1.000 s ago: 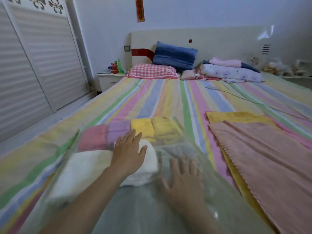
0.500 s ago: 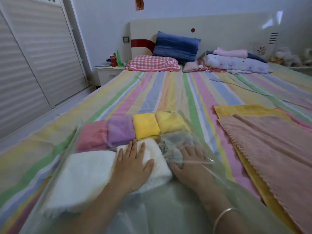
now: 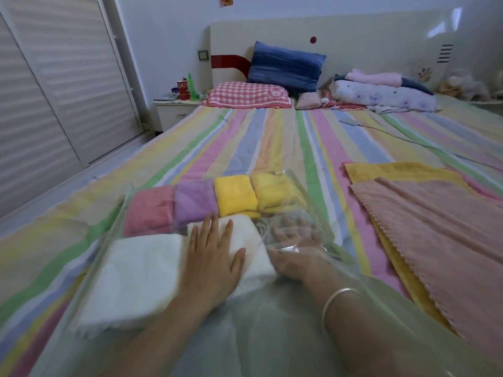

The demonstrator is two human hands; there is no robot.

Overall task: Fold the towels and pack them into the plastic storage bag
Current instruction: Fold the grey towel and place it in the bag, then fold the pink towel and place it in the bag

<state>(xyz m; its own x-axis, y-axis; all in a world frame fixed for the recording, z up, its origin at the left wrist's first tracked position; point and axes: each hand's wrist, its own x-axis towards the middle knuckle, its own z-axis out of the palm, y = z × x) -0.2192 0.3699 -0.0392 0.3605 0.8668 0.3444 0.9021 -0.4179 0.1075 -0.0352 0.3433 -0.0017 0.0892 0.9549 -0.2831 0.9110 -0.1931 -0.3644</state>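
Our flat left hand [image 3: 212, 258] pins the white towel [image 3: 141, 276] so our spread right hand [image 3: 295, 250] can probably clear room in the bag [image 3: 272, 338]

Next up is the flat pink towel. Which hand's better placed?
Right, likely. The right hand sits nearer the flat pink towel; the left hand lies flat on the white towel.

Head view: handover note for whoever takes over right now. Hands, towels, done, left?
Left hand: open, flat on the white towel.
Right hand: open, inside the plastic bag beside that towel.
Done: pink bundle, purple bundle, two yellow bundles in a row at the bag's far end, white towel in front.
Left: spread pink towel over yellow towel, outside on the right, to fold and pack.
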